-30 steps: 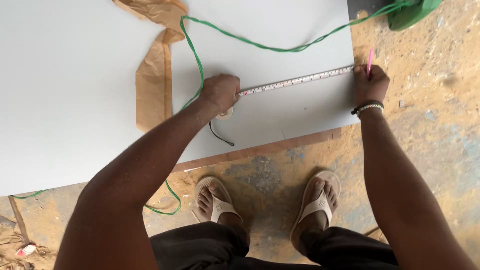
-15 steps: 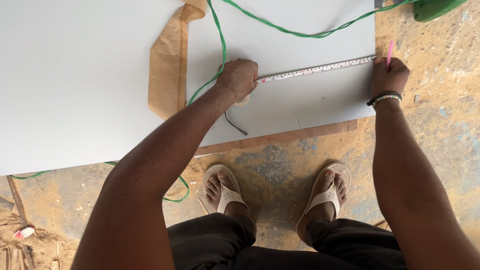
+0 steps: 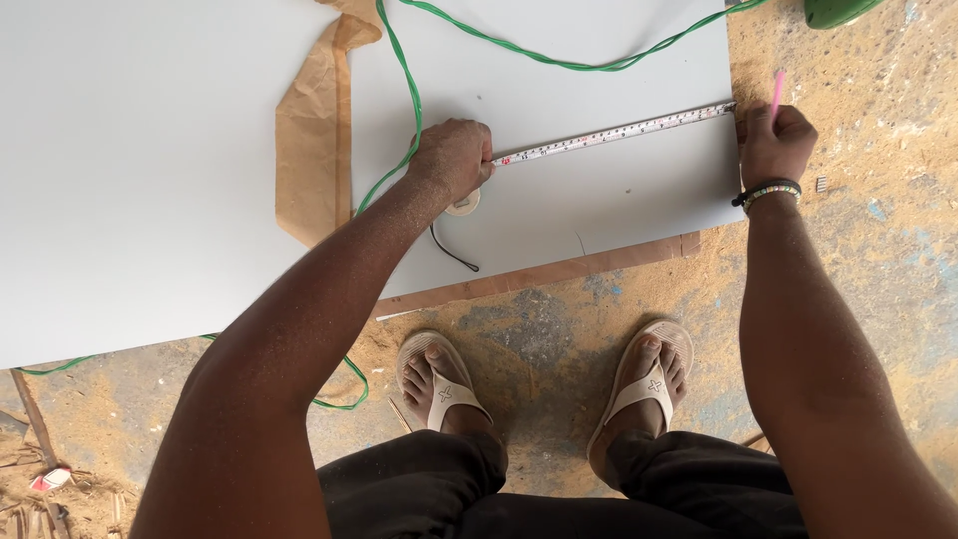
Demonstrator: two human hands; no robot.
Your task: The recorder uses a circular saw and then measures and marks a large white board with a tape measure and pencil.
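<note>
The white metal measuring tape blade [image 3: 614,133] lies flat on the large white rectangular board [image 3: 150,150], pulled out and stretched between the two hands. Its long axis runs nearly sideways across the view, rising slightly toward the right hand, with its free end at the board's right edge. The round pale tape case [image 3: 463,205] sits under the left hand [image 3: 451,158], which is curled closed and pins the blade to the board. The right hand [image 3: 773,142] is closed around a thin pink pencil [image 3: 776,92], tip down at the blade's far end on the board edge. I judge the measure laid out and held; no pencil mark shows beside the blade. Behind the left hand a green cord [image 3: 519,55] loops over the board, beside a strip of brown paper [image 3: 314,150].
</note>
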